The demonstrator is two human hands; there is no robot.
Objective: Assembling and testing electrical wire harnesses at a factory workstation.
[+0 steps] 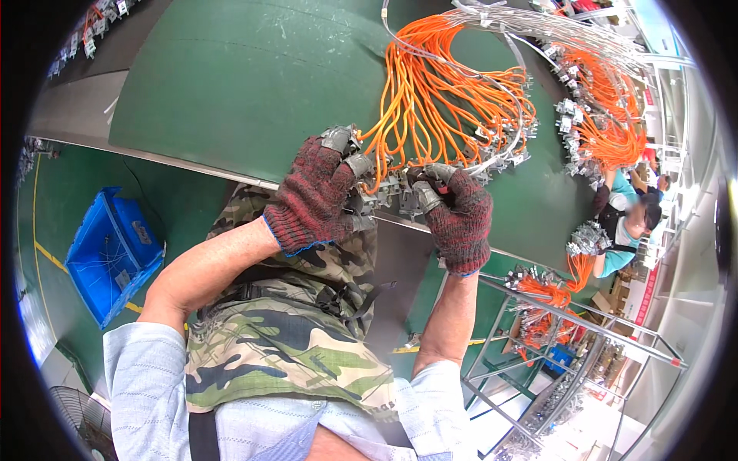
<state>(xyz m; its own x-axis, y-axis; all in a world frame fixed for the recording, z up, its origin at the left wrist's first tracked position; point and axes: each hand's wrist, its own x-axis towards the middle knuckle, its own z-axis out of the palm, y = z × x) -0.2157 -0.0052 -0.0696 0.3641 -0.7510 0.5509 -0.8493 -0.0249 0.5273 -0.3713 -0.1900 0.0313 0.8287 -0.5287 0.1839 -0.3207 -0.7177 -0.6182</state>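
A thick bundle of orange cables (419, 84) lies on the green tabletop, its ends fitted with small grey metal connectors (500, 146). Both hands wear dark red-and-grey knitted gloves with grey tape on the fingertips. My left hand (311, 192) is closed around some cable-end connectors (378, 198) at the table's near edge. Just to the right, my right hand (460, 215) has its thumb and fingers bent together against the same row of connectors. Its fingertips partly cover what they pinch. White cords (492, 77) run over the orange bundle.
More orange cable bundles (603, 92) lie at the far right, near a co-worker (634, 219) in a teal top. A metal rack (569, 323) stands right of me, hung with cables. On the floor at left sits a blue crate (92, 261). A fan (81, 415) is at lower left.
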